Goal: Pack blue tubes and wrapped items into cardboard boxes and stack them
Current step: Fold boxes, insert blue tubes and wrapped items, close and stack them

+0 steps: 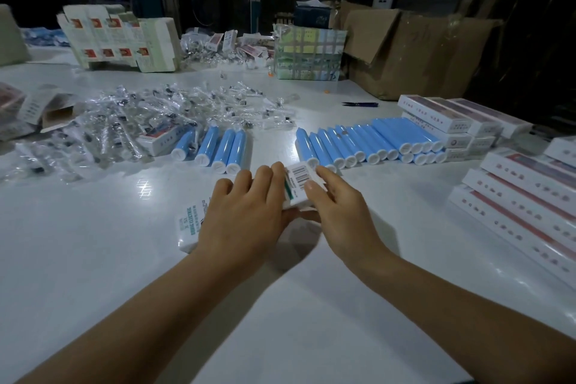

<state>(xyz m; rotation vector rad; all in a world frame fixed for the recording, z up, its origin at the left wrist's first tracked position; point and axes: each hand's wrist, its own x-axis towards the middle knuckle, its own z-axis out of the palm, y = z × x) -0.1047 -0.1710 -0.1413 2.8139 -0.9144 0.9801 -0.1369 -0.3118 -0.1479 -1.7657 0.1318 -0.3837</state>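
Note:
A small white cardboard box (299,187) with a barcode on its end lies on the white table (124,259) in front of me. My left hand (243,215) lies over its long side, and the thumb holds it from below. My right hand (339,209) grips the barcode end, fingers on top. Blue tubes with white caps lie behind: a short row (218,146) at centre left and a long row (371,140) at centre right. A heap of clear wrapped items (149,115) spreads over the left of the table. Packed boxes are stacked at the right (523,196) and behind the tubes (452,125).
Flat printed box blanks (118,40) stand at the back left. A taped carton (307,51) and a large brown carton (414,47) sit at the back right. Small blue scissors (360,104) lie near the brown carton. An open box (59,115) rests at the far left.

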